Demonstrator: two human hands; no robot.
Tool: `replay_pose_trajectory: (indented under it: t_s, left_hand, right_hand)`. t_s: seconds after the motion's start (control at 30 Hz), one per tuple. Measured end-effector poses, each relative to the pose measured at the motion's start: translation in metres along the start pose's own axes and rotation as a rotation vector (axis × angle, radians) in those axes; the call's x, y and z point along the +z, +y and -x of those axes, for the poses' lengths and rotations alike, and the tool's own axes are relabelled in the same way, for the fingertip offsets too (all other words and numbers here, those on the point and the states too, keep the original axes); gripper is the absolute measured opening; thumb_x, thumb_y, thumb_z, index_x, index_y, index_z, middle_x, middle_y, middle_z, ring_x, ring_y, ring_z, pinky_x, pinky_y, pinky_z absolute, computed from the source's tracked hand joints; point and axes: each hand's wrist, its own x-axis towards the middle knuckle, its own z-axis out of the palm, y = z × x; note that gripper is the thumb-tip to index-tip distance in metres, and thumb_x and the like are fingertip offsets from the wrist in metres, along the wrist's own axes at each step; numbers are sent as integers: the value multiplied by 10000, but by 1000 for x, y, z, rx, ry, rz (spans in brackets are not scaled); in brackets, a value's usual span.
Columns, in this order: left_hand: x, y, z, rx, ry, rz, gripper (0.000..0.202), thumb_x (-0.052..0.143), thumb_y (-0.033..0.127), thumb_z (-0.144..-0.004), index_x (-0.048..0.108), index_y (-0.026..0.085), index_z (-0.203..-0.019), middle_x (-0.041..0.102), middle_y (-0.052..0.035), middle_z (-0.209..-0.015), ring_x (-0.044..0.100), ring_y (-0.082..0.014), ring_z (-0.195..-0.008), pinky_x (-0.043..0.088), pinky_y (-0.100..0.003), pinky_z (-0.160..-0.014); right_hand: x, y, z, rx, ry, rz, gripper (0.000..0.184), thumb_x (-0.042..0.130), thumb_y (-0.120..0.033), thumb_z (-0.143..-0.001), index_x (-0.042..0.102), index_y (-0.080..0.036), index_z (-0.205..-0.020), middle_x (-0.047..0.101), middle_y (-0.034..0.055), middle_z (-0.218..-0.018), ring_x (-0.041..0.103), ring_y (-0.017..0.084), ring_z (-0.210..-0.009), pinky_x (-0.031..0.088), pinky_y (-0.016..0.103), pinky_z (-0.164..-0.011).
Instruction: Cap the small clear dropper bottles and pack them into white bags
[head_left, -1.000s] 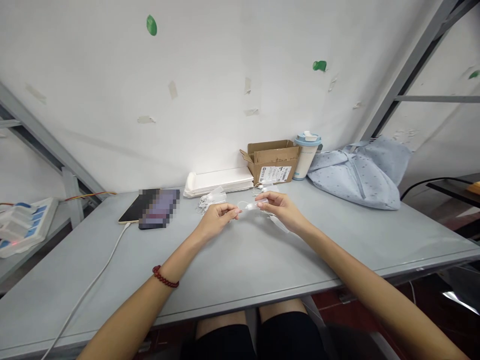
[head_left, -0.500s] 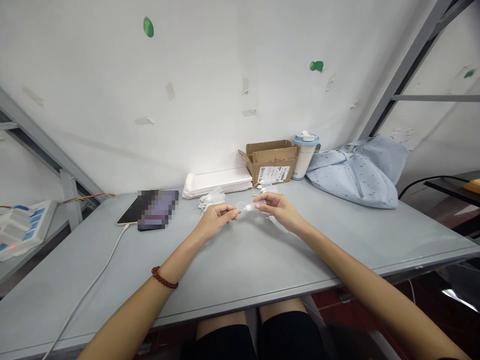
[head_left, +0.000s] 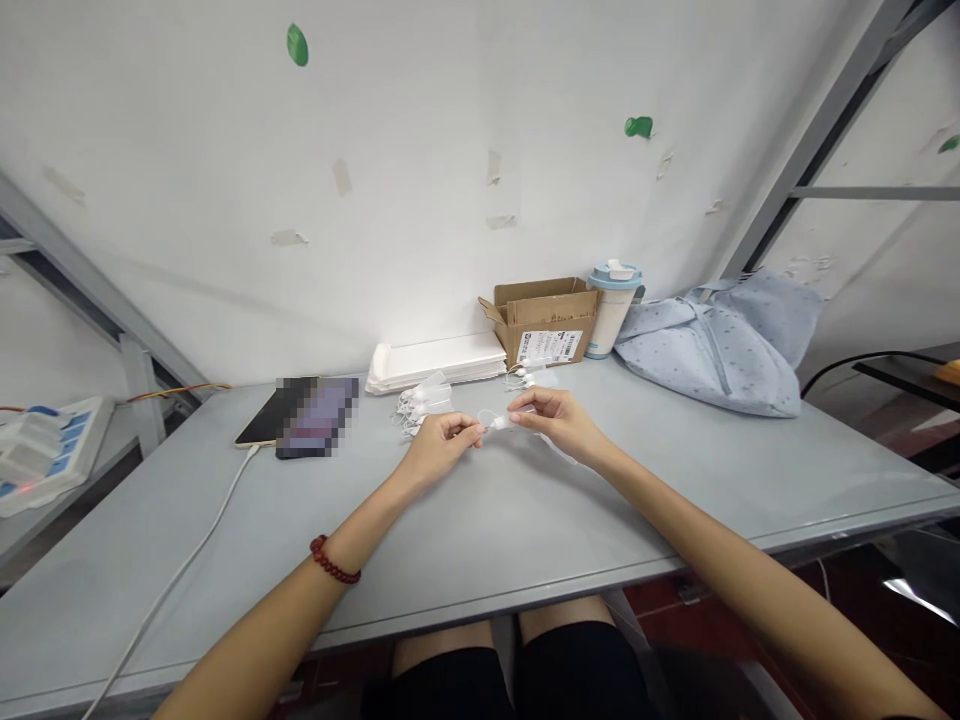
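Note:
My right hand [head_left: 553, 420] pinches a small clear and white plastic tag [head_left: 501, 422] between thumb and fingers, just above the table. A thin white string loop [head_left: 486, 414] rises from the tag's left end. My left hand [head_left: 444, 446] is closed in a pinch at that end, and the loop's tip seems to be between thumb and forefinger. Behind my left hand lies a bunch of similar tags [head_left: 424, 396] with white strings. A few more tags [head_left: 534, 376] lie behind my right hand, in front of the carton. Part of the clear plastic under my right hand is hidden.
At the back stand a stack of white trays or sleeves [head_left: 442, 358], an open cardboard box [head_left: 551, 325] and a lidded cup [head_left: 609, 315]. A blue cloth bag [head_left: 712, 350] lies right. Two phones [head_left: 296, 415] and a white cable [head_left: 202, 545] are left on the grey table [head_left: 465, 560].
Both hands have shifted slightly to the right with the tag, and the view has moved a little. More of the tag bunch shows behind my left hand. Both pinches stay closed.

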Motion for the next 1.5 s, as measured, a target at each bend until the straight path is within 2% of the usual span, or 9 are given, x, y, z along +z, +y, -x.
replay_pose_trajectory:
  t_s: [0.27, 0.47, 0.6, 0.7, 0.83, 1.3, 1.5]
  left_hand:
    - [1, 2, 1, -26, 6, -10, 262, 556, 396, -724, 588, 157, -620, 566, -3, -606, 452, -115, -577, 357, -238, -563]
    - [-4, 1, -1, -8, 59, 9, 285, 556, 431, -719, 575, 162, -625, 569, -6, -622, 464, -119, -588, 370, -239, -577]
    - [-7, 0, -3, 1, 80, 19, 285, 552, 432, -722, 575, 163, -630, 564, -2, -617, 454, -115, -568, 360, -235, -549]
    - [-8, -1, -3, 16, 87, 33, 281, 560, 425, -727, 581, 161, -635, 572, -1, -617, 458, -111, -569, 365, -230, -549]
    - [-8, -2, -3, 23, 84, 43, 269, 570, 413, -733, 601, 155, -663, 576, -2, -626, 458, -108, -577, 366, -228, -553]
    - [-3, -4, 1, -1, 56, 67, 277, 576, 416, -723, 578, 154, -634, 571, -5, -607, 470, -108, -567, 383, -234, -569]
    - [0, -3, 2, -8, 44, 86, 278, 581, 415, -712, 571, 155, -615, 562, -2, -589, 465, -106, -553, 384, -234, -554]
  right_hand:
    - [3, -3, 2, 29, -6, -46, 238, 676, -382, -711, 634, -164, -797, 594, 15, -772, 516, 124, -684, 405, 272, -641]
    - [4, -5, 3, 118, -63, -115, 320, 677, -374, -719, 594, -177, -958, 594, 40, -961, 550, 130, -758, 435, 278, -692]
    - [2, -7, 3, 143, -103, -92, 369, 664, -411, -732, 574, -177, -1002, 584, 9, -793, 537, 130, -692, 430, 281, -659]
    - [2, -10, 2, 119, -139, -103, 334, 630, -445, -763, 588, -160, -933, 540, -18, -671, 506, 109, -610, 420, 264, -623]
    - [3, -11, 3, 108, -183, -151, 319, 565, -466, -812, 595, -155, -871, 533, -20, -655, 479, 84, -530, 399, 246, -557]
    - [6, -6, 9, 121, -188, -167, 309, 608, -439, -781, 662, -153, -884, 527, -14, -620, 470, 83, -505, 416, 234, -504]
    - [7, -9, 10, 134, -190, -158, 347, 625, -478, -753, 661, -149, -856, 517, -12, -604, 469, 87, -502, 430, 235, -485]
